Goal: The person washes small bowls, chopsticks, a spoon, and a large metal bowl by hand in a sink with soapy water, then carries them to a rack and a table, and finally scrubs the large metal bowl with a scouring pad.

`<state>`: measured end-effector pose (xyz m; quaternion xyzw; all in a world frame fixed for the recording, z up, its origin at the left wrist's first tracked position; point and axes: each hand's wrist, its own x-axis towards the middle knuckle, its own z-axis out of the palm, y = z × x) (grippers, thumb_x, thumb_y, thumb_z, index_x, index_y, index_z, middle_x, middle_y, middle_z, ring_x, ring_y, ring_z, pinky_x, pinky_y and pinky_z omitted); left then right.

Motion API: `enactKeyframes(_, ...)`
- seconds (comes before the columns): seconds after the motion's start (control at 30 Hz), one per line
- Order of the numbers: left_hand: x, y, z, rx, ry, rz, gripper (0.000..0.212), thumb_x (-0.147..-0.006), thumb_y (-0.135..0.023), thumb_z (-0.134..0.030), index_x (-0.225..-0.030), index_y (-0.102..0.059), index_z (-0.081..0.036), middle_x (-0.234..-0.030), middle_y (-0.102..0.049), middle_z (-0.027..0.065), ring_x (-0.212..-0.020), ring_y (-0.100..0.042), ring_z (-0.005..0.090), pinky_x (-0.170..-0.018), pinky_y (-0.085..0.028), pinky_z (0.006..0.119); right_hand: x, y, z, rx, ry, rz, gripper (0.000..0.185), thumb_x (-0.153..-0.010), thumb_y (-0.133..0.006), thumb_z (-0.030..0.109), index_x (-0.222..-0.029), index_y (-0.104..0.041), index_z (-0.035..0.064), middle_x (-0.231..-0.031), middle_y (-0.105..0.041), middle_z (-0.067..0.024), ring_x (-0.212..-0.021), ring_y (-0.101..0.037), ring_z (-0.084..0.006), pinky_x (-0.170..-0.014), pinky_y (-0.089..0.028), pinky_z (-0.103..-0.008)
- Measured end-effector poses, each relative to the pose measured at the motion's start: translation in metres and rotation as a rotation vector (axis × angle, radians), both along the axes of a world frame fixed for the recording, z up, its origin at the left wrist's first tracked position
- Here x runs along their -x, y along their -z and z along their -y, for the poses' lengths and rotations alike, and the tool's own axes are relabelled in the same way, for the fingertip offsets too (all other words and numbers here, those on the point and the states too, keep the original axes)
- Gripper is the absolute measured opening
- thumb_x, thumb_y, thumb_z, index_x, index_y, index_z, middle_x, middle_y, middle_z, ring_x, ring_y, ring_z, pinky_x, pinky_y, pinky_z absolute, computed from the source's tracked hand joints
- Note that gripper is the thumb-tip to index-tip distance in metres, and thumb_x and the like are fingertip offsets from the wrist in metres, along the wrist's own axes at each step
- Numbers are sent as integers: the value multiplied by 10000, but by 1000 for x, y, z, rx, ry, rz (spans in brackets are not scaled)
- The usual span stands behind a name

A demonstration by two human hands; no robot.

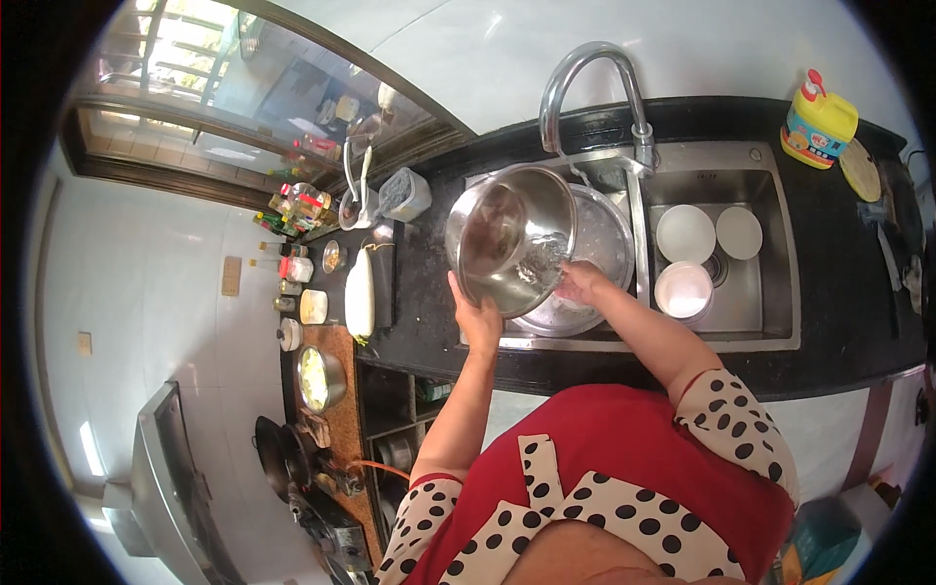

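A large stainless steel bowl (479,212) is tilted over the left sink basin, with water inside it. My left hand (479,318) grips its near left side, thumb and fingers at the rim. At its right edge is my right hand (581,282), its fingertips close to the rim; whether they grip it is unclear. Under the bowl, a wide round metal basin (610,241) lies in the sink. The chrome faucet (596,55) arches above, with a thin stream of water below its spout.
White bowls and dishes (685,234) sit in the right sink basin (764,296). A yellow detergent bottle (819,128) stands at the back right. Leftward are a plastic container (404,194), a white radish (360,292), a metal bowl of cut vegetables (314,376) and a wok (272,457).
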<state>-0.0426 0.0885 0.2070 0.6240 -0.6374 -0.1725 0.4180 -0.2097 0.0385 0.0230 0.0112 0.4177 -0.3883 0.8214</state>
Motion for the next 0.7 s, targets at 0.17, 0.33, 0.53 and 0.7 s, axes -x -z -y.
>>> enactKeyframes(0.17, -8, -7, -11, -4, 47, 68, 700, -750, -488, 48, -1389, -214, -30, -1216, -506, 240, -1069, -551, 317, -880, -430, 312, 16, -5, 39, 95, -43, -133, 365, -781, -671, 147, -1065, -507, -14, -993, -546, -176, -872, -578, -288, -708, -549, -443)
enactKeyframes(0.33, -25, -16, -11, 105, 98, 233, 708, -730, -463, 104, -1387, -241, -40, -1231, -504, 222, -1061, -560, 296, -845, -446, 290, 43, -44, 50, 219, -10, -324, 379, -773, -695, 211, -1047, -526, 11, -941, -551, -148, -762, -589, -273, -664, -554, -415)
enactKeyframes(0.53, -37, -24, -8, 230, 122, 299, 631, -754, -445, 103, -1357, -299, -14, -1238, -497, 223, -1080, -548, 322, -878, -443, 306, 67, -91, 21, 515, -90, -526, 298, -827, -635, 324, -935, -513, 75, -909, -575, -54, -792, -584, -161, -610, -495, -285)
enactKeyframes(0.7, -26, -27, -3, 82, 62, 159, 632, -741, -424, 109, -1349, -323, -29, -1173, -548, 216, -1029, -580, 271, -851, -443, 279, 83, -86, 18, 656, 135, -511, 297, -851, -600, 315, -1031, -549, 85, -879, -579, 5, -779, -557, -100, -657, -471, -249)
